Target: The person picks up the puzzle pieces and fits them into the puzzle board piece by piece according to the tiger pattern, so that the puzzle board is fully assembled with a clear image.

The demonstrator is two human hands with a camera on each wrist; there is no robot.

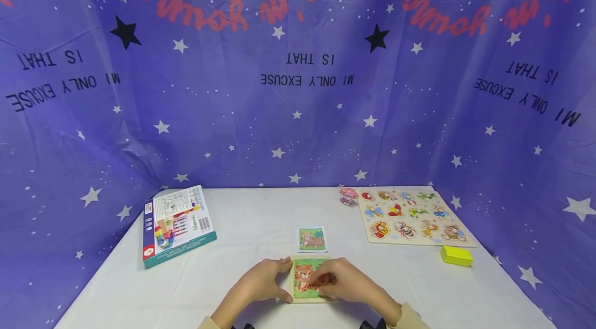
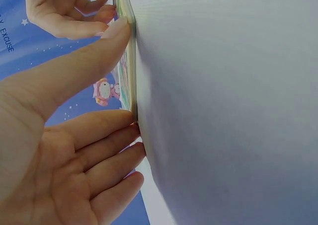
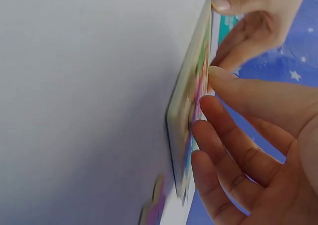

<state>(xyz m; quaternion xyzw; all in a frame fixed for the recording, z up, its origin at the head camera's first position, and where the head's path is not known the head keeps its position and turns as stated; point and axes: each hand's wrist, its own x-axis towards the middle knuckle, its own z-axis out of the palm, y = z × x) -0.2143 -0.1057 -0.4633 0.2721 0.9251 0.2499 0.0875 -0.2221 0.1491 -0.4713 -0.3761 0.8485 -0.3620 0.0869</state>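
Observation:
A square wooden puzzle board (image 1: 303,273) with an orange tiger on green lies flat near the table's front. Spread along its left edge, my left hand (image 1: 263,281) touches it with straight fingertips and thumb. Over the tiger's right side, my right hand (image 1: 346,282) has curled fingers and pinches a puzzle piece (image 3: 198,88), mostly hidden by the fingers. A loose purple piece (image 3: 155,205) lies beside the board in the right wrist view. Just beyond the board is a picture card (image 1: 312,240) showing a brown animal.
A boxed bead set (image 1: 179,223) lies at the left. Toward the back right are a wooden insect puzzle (image 1: 414,218) and a small pink figurine (image 1: 348,196). A yellow block (image 1: 456,256) sits at the right on the white table (image 1: 251,215). Starry purple cloth (image 1: 298,132) encloses the table.

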